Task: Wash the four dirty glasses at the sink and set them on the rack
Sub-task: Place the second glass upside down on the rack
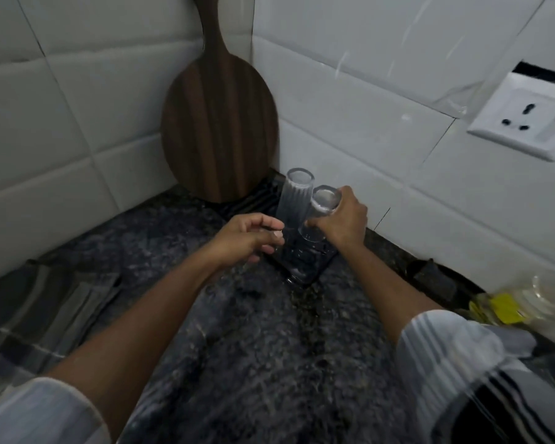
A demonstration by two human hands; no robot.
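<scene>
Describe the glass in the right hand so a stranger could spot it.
Find the wooden board leaning in the tiled corner. On the dark rack below stand two upturned glasses. Yours is the glass nearer the socket, gripped by the right hand; the ribbed glass stands free.

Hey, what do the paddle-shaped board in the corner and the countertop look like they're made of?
Paddle-shaped board: dark wood by the look, matte, with lengthwise grain stripes. Countertop: probably polished granite or similar stone, dark with pale speckles and a slight sheen; the blur leaves it open.
</scene>
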